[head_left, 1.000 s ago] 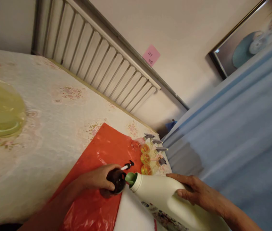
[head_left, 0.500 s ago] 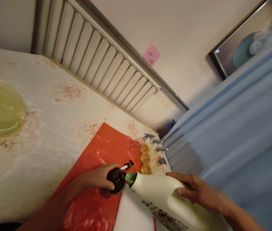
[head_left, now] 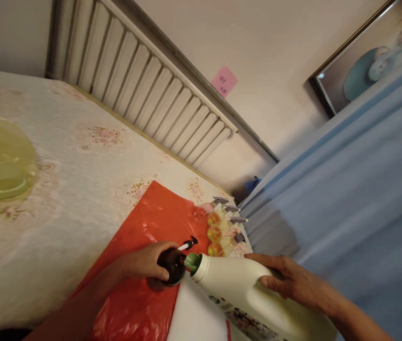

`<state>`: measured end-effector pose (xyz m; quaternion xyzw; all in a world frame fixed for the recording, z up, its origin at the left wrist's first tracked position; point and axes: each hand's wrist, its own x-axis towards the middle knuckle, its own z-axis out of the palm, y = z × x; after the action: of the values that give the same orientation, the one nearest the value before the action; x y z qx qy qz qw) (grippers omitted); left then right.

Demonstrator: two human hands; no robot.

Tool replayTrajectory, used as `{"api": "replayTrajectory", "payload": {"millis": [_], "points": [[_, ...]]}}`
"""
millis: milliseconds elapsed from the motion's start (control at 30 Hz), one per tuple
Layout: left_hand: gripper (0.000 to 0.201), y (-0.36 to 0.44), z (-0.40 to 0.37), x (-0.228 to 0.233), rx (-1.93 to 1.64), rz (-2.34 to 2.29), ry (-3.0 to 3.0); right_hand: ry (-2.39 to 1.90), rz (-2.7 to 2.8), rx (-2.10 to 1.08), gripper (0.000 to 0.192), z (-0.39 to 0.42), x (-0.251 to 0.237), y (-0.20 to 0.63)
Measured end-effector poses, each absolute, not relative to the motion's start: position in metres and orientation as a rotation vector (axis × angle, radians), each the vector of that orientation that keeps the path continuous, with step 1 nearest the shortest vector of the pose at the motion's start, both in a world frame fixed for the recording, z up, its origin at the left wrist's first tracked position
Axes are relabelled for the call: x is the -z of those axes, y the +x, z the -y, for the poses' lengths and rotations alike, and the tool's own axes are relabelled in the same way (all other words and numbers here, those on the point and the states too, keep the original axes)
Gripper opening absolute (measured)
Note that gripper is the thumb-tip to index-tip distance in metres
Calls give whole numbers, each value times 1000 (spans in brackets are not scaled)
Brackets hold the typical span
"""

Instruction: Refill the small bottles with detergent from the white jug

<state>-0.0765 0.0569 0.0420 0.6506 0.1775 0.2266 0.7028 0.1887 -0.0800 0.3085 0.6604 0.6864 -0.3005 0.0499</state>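
My left hand (head_left: pixel 151 261) is closed round a dark brown bottle (head_left: pixel 173 268), holding it over a red plastic sheet (head_left: pixel 158 213). My right hand (head_left: pixel 289 282) grips a large pale jug (head_left: pixel 236 279) tipped on its side, with a printed label low on its body. The jug's green spout (head_left: pixel 192 261) meets the mouth of the brown bottle; whether liquid flows between them I cannot tell. Just beyond the bottle lies a black pump top (head_left: pixel 188 244) with a white tube.
Several clear spray bottles (head_left: pixel 232 220) with grey heads and yellow-orange bottoms lie at the sheet's far right edge. A yellow translucent basin (head_left: pixel 2 156) is at left on the flowered tablecloth (head_left: pixel 80 189). A radiator (head_left: pixel 144 80) stands behind; a blue curtain (head_left: pixel 357 180) hangs at right.
Almost nothing differs. Both hands keep their hold, and the jug's spout sits very slightly nearer the brown bottle's mouth.
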Motion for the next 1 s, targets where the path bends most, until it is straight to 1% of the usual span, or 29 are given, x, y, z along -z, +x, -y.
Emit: {"api": "replayTrajectory", "payload": {"millis": [200, 467, 700, 867, 1000], "points": [[62, -77, -56, -47, -479, -412, 1439, 1987, -2124, 968, 55, 79, -310, 184], [57, -77, -56, -46, -516, -410, 1469, 2010, -2097, 933, 58, 79, -310, 186], [60, -78, -55, -48, -488, -406, 1434, 2006, -2087, 911, 58, 79, -311, 184], [60, -79, -54, -48, -472, -398, 1399, 1989, -2118, 938, 56, 78, -310, 184], [59, -78, -55, -49, -474, -394, 1406, 1997, -2107, 935, 58, 79, -310, 185]]}}
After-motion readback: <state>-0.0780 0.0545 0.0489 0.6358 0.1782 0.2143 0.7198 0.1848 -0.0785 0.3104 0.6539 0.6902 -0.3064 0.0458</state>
